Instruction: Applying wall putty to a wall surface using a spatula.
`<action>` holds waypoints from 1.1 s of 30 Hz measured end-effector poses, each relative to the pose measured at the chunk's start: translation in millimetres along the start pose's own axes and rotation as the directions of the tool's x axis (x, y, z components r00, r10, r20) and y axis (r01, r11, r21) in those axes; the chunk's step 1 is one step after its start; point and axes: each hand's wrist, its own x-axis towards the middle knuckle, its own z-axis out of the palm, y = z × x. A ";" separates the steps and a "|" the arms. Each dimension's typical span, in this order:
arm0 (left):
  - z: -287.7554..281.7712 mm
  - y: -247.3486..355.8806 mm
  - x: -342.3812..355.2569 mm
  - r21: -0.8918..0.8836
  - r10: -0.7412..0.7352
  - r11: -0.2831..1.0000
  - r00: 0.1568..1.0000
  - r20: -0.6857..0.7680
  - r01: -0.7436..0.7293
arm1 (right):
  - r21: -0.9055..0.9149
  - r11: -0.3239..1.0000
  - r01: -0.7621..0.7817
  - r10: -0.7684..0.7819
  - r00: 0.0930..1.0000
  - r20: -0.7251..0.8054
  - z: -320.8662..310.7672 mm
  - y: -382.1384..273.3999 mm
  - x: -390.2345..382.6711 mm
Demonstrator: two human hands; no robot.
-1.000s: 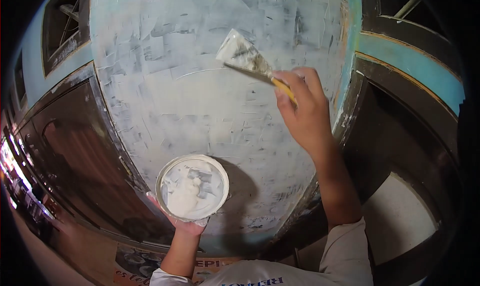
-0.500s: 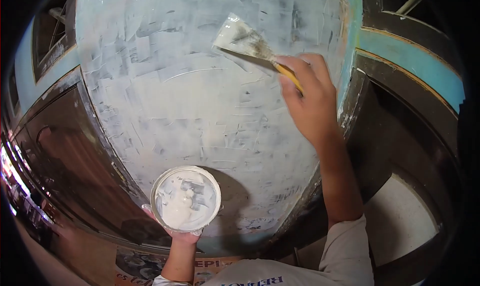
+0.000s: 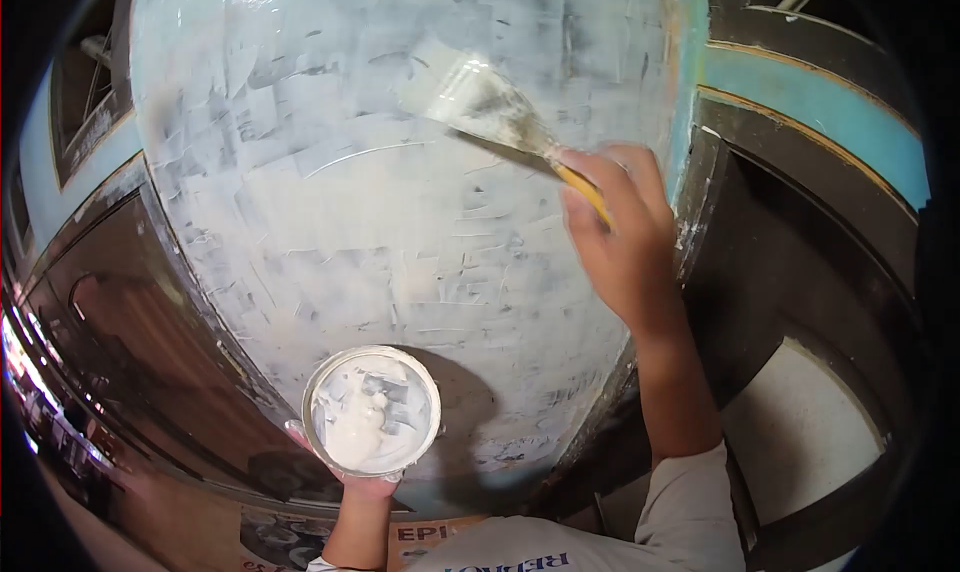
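A putty knife (image 3: pixel 485 102) with a yellow handle is in my right hand (image 3: pixel 625 242), my fingers closed round the handle. Its white-smeared blade is blurred and lies against the patchy white wall panel (image 3: pixel 330 222), above a thin curved ridge of putty. My left hand (image 3: pixel 368 486) holds a round tub (image 3: pixel 375 412) from beneath, low in front of the panel. White paste and smears cover part of the tub's inside, and the fingertips of that hand show at its left edge.
Dark wooden doors flank the panel, on the left (image 3: pixel 120 302) and right (image 3: pixel 790 252), with turquoise trim (image 3: pixel 820 102) and openings above them. A pale board (image 3: pixel 800 422) is at the lower right. A printed sheet (image 3: pixel 440 532) lies below, partly behind my shirt.
The blade rose, then came down slightly and blurred. My left hand and tub have moved lower in the picture. The doors and trim have shifted a little as the view moved.
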 end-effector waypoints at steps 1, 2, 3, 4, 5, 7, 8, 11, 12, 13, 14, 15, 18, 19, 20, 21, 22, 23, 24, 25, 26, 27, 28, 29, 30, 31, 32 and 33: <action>0.2 -1.1 2.1 0.002 -0.009 1.000 1.000 0.002 0.009 | 0.049 0.999 0.007 -0.008 1.000 0.029 7.5 -7.8 13.0; 0.5 -3.0 4.5 0.101 -0.044 0.994 0.999 0.009 0.043 | 0.097 0.995 0.012 -0.018 0.998 0.058 12.1 -10.6 20.6; 0.8 -4.2 6.4 0.197 -0.078 0.978 0.997 0.016 0.074 | 0.089 0.996 0.012 -0.017 0.998 0.054 14.3 -9.2 23.3; -1.5 -4.8 6.7 0.233 -0.072 0.970 0.997 0.011 0.068 | 0.057 0.998 -0.003 -0.001 0.998 0.063 17.5 -6.3 23.9; -3.6 -4.8 5.9 0.229 -0.081 0.971 0.997 0.017 0.075 | 0.024 1.000 -0.016 0.015 0.997 0.072 20.4 -2.6 23.0; -6.0 -1.2 1.5 0.129 -0.019 0.992 0.997 0.081 0.009 | 0.007 1.000 -0.020 0.020 0.997 0.070 20.2 8.6 2.4; -0.2 -4.0 -3.5 -0.131 0.040 0.991 0.995 0.094 -0.027 | -0.018 0.999 -0.027 0.028 0.998 0.064 18.4 13.7 -11.2; -15.0 4.7 -21.9 -0.574 0.075 0.817 0.997 0.011 -0.056 | -0.057 0.998 -0.009 0.009 1.000 0.000 -2.7 33.4 -50.5; -8.6 12.1 -11.6 0.217 -0.054 0.976 0.972 0.229 0.003 | -0.068 0.998 -0.006 0.006 1.000 0.002 -7.7 35.2 -50.5; -10.7 11.0 -9.0 0.211 -0.059 0.978 0.971 0.232 0.009 | -0.073 0.997 0.007 -0.009 1.000 -0.027 -13.2 35.2 -48.7; -13.8 9.7 -7.1 0.239 -0.059 0.971 0.978 0.198 0.010 | -0.078 0.997 0.019 -0.023 0.998 -0.056 -18.3 33.8 -45.6; -16.5 10.5 -8.8 0.275 -0.057 0.961 0.986 0.157 0.012 | -0.078 0.997 0.012 -0.016 0.998 -0.056 -18.6 27.8 -36.2; -25.9 21.7 -17.6 0.391 -0.019 0.921 0.999 0.027 0.007 | 0.040 0.995 0.088 -0.087 0.996 -0.024 8.5 -3.5 19.6; -27.3 20.3 -15.4 0.417 -0.021 0.908 1.000 -0.003 0.021 | 0.050 0.994 0.093 -0.093 0.996 -0.007 10.6 -9.0 33.1; -27.5 19.4 -12.5 0.444 -0.023 0.896 0.999 -0.032 0.035 | 0.034 0.995 0.091 -0.091 0.996 -0.010 13.8 -10.4 41.1; -24.3 17.9 -11.6 0.444 -0.024 0.896 0.999 -0.030 0.034 | 0.043 0.996 0.077 -0.078 0.997 0.021 20.6 -10.9 47.2; -17.6 15.0 -11.4 0.238 -0.034 0.971 0.999 0.010 0.030 | 0.050 0.997 0.062 -0.065 0.997 0.052 23.8 -10.9 49.8; -10.6 12.5 -11.2 0.021 -0.037 0.999 0.998 0.051 0.036 | 0.045 0.997 0.064 -0.066 0.997 0.050 23.7 -8.5 46.9; -4.1 12.4 -12.4 -0.179 -0.025 0.983 0.999 0.029 0.030 | 0.009 0.999 0.045 -0.045 0.998 0.042 22.6 -4.6 40.1; -10.1 19.6 -15.0 -0.175 -0.017 0.984 0.999 0.028 0.022 | -0.016 1.000 0.027 -0.026 0.999 0.034 24.4 0.2 32.3; -20.9 30.9 -19.4 -0.021 -0.012 1.000 1.000 -0.020 0.012 | -0.029 1.000 0.007 -0.006 1.000 0.023 24.3 5.7 22.3; -27.4 37.5 -22.2 0.127 -0.008 0.992 0.998 -0.066 0.016 | -0.033 0.999 0.010 -0.009 1.000 0.024 19.5 10.0 11.2; -19.7 40.4 -24.4 0.002 0.000 1.000 0.992 -0.125 0.001 | -0.054 0.998 -0.013 0.014 1.000 0.016 15.3 14.8 -1.3; -19.2 45.8 -25.9 0.002 -0.001 1.000 0.992 -0.126 0.001 | -0.076 0.996 -0.036 0.036 0.999 0.008 10.3 20.1 -14.1; -18.4 53.2 -25.7 0.193 -0.029 0.981 0.999 -0.033 0.034 | -0.089 0.995 -0.041 0.042 0.999 0.005 -0.8 25.7 -27.3; -18.8 55.6 -22.1 0.373 -0.076 0.927 0.995 0.066 0.046 | -0.176 0.984 -0.014 0.017 1.000 0.020 -14.4 34.0 -39.6; -11.6 50.1 -28.4 -0.055 0.095 0.993 0.978 -0.188 -0.107 | -0.247 0.969 0.009 0.000 0.999 0.037 -22.3 37.6 -52.7; -17.9 57.6 -32.2 -0.047 0.101 0.993 0.977 -0.189 -0.111 | -0.239 0.971 0.006 0.003 0.999 0.034 -24.8 37.8 -66.8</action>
